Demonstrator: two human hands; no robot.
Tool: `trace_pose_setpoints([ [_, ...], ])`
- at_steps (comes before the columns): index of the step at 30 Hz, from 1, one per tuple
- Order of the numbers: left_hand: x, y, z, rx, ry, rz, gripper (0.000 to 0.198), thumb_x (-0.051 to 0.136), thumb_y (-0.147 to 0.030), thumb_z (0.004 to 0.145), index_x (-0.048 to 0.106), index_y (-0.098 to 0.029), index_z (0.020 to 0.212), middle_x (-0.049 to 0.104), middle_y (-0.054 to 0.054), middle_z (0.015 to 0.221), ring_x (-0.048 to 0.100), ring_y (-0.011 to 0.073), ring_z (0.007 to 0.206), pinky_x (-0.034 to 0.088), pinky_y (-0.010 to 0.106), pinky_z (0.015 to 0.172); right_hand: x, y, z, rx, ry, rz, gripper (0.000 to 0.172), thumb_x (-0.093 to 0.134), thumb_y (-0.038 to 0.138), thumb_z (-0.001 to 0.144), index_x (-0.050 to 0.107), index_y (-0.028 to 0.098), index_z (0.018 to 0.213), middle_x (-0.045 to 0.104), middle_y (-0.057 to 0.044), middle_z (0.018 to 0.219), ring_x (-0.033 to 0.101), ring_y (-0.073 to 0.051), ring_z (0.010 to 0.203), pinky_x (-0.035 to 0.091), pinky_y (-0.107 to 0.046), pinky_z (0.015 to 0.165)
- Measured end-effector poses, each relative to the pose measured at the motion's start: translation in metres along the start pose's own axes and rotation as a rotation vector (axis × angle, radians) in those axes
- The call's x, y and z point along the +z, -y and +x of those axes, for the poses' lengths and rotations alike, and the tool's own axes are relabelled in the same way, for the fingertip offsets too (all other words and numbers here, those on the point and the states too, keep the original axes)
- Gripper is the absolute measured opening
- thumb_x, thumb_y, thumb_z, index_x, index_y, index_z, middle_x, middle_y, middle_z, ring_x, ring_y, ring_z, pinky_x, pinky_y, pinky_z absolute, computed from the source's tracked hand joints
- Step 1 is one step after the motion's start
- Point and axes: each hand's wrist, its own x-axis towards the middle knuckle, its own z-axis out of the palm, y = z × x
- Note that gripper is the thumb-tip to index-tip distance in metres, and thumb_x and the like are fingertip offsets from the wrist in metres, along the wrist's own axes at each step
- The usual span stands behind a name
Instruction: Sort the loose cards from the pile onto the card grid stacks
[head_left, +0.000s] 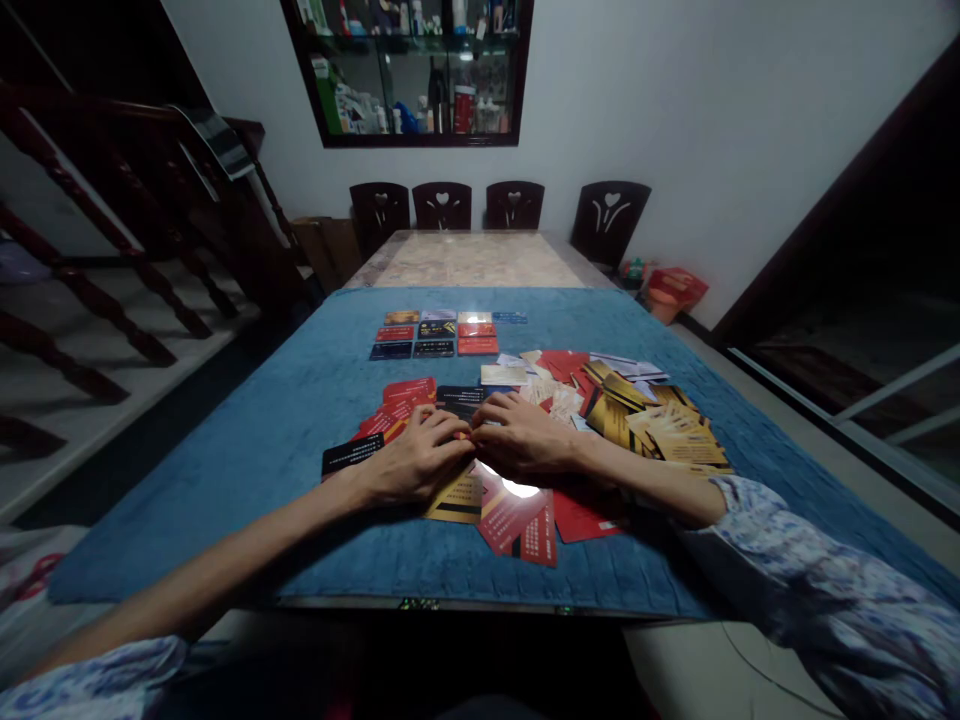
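Observation:
My left hand (pixel 431 452) and my right hand (pixel 517 435) meet over a spread of cards, fingers curled and fingertips nearly touching. What they hold between them is hidden. Just beyond the left hand lie red cards (pixel 405 393) and a black card (pixel 459 397); another black card (pixel 351 456) is left of its wrist. Gold cards (pixel 457 500) and a glossy red card (pixel 517 520) lie below the hands. A loose heap of gold cards (pixel 679 430), mixed with red and white ones, is beyond my right forearm. Farther off, several cards (pixel 436 330) sit in neat rows.
A blue cloth (pixel 247 470) covers the near part of the table; bare marbled tabletop (pixel 469 260) shows at the far end. Dark chairs (pixel 442 207) stand along the wall. A wooden stair railing (pixel 112 230) is at left, a red bag (pixel 675 287) on the right.

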Motion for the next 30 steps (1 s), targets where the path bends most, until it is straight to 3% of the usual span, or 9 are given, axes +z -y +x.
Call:
trace_pose_setpoints([
  [7, -0.012, -0.026, -0.017, 0.154, 0.104, -0.142, 0.037, 0.052, -0.026, 0.095, 0.062, -0.029, 0.131, 0.062, 0.013, 0.132, 0.054, 0.0297, 0.119, 0.035, 0.051, 0.103, -0.019, 0.043, -0.031, -0.089, 0.088, 0.149, 0.036, 0.053, 0.045, 0.097, 0.066, 0.018, 0.118, 0.062, -0.015, 0.117, 0.048, -0.026, 0.109, 0.039, -0.043, 0.094],
  [14, -0.014, -0.032, -0.028, 0.255, 0.202, -0.144, 0.046, 0.057, -0.027, 0.087, 0.064, -0.034, 0.132, 0.056, 0.013, 0.145, 0.05, 0.0325, 0.127, 0.037, 0.053, 0.105, -0.018, 0.068, -0.05, -0.194, 0.13, 0.156, 0.055, 0.055, 0.059, 0.093, 0.062, 0.021, 0.133, 0.058, -0.016, 0.126, 0.045, -0.029, 0.117, 0.036, -0.05, 0.1],
  [18, -0.011, -0.029, -0.032, 0.242, 0.222, -0.118, 0.042, 0.055, -0.026, 0.089, 0.067, -0.034, 0.128, 0.055, 0.012, 0.146, 0.049, 0.0316, 0.129, 0.039, 0.052, 0.104, -0.018, 0.068, -0.049, -0.191, 0.153, 0.128, 0.051, 0.049, 0.058, 0.097, 0.065, 0.022, 0.13, 0.058, -0.016, 0.126, 0.045, -0.029, 0.117, 0.038, -0.049, 0.099],
  [23, -0.011, -0.024, -0.033, 0.283, 0.163, -0.12, 0.054, 0.061, -0.02, 0.081, 0.063, -0.033, 0.133, 0.056, 0.013, 0.145, 0.052, 0.0326, 0.126, 0.041, 0.053, 0.104, -0.016, 0.062, -0.045, -0.213, 0.152, 0.092, 0.045, 0.049, 0.054, 0.098, 0.066, 0.023, 0.127, 0.059, -0.016, 0.126, 0.048, -0.028, 0.114, 0.038, -0.049, 0.099],
  [30, -0.013, 0.003, -0.025, 0.234, 0.124, 0.019, 0.048, 0.057, -0.025, 0.092, 0.059, -0.032, 0.14, 0.06, 0.015, 0.139, 0.055, 0.0316, 0.125, 0.039, 0.054, 0.109, -0.001, 0.033, -0.027, -0.195, 0.067, -0.092, 0.039, 0.044, 0.037, 0.104, 0.062, 0.022, 0.135, 0.061, -0.015, 0.127, 0.049, -0.025, 0.118, 0.04, -0.045, 0.098],
])
